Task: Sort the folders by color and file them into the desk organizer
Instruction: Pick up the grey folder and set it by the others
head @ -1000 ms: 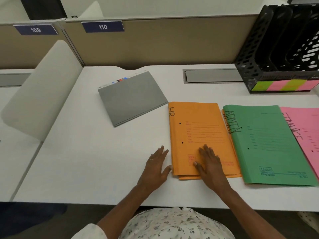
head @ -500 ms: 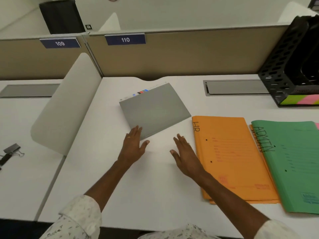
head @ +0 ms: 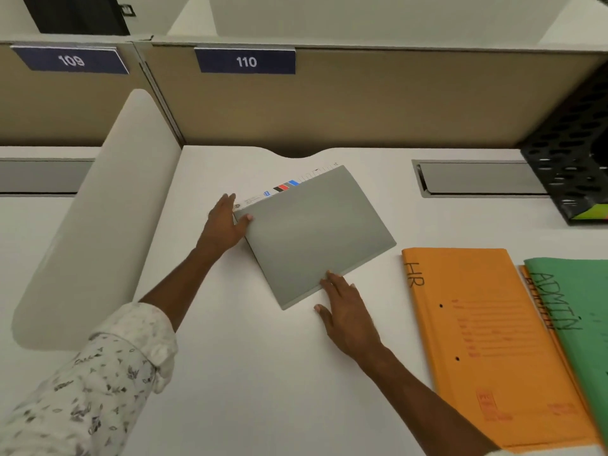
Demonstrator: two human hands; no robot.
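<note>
Grey folder [head: 316, 232] is laid askew on the white desk [head: 246, 373], left of the orange folder [head: 487, 340] marked HR and the green folder [head: 582, 311] marked ADMIN; the black desk organizer [head: 566, 166] is set at the far right. The left hand [head: 227, 225] is stretched to its left corner, thumb laid on the cover; a pinch cannot be confirmed. The right hand [head: 345, 311] is held flat, straight fingertips touching its near edge.

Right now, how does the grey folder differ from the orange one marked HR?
The plain grey folder lies skewed and blank-faced; the orange paper folder lies straighter, lettered HR. The left hand and right hand touch the grey folder's edges; neither touches the orange one. Both lie flat, closed.
</note>
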